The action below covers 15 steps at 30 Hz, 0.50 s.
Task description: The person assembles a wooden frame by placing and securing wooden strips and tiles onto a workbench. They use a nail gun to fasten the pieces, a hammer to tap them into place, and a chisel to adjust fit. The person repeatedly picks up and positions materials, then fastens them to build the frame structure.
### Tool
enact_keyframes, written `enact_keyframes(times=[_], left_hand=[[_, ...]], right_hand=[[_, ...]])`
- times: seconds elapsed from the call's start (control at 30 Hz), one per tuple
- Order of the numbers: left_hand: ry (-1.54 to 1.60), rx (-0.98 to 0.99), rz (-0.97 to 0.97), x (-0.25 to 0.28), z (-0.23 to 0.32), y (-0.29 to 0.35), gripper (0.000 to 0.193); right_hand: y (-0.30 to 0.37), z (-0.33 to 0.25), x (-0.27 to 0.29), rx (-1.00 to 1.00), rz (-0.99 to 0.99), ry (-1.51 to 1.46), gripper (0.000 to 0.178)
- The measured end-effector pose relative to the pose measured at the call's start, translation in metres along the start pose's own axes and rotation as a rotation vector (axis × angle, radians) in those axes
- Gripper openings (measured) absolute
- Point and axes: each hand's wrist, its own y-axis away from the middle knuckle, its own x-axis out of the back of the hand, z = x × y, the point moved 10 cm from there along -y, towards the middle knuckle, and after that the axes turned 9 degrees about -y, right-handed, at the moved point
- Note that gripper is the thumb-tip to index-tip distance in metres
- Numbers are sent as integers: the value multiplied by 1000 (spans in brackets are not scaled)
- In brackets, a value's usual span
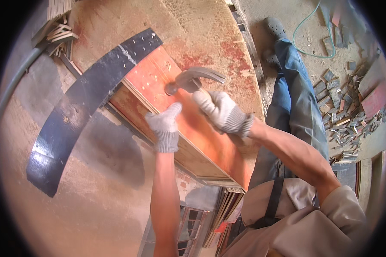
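My right hand, in a white knit glove, is closed round the handle of a claw hammer. The round striking face meets or hovers just over an orange-red wooden panel; I cannot tell which. The claws point right. My left hand, gloved too, grips the panel's left edge, thumb on the upper side and the other fingers partly hidden. A long, curved black board lies across the panel's far end. Small bright marks dot the board's far part.
The panel rests on a worn, red-stained wooden worktop. Thin wood strips are bundled at the far left. On the floor to the right lie many wood offcuts and a green hose. Stacked boards stand near my body.
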Motion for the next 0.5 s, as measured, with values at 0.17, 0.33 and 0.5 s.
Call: enact_keyframes(times=[0.17,0.33,0.5], left_hand=[[-522,-494,-105,-12,43,10,18],[153,-7,-4,8,-2,0,18],[-531,-438,-115,-8,23,11,18]], right_hand=[[5,-17,8,344,64,-1,52],[9,-22,2,549,13,181,42],[2,-11,-11,483,-114,326,45]])
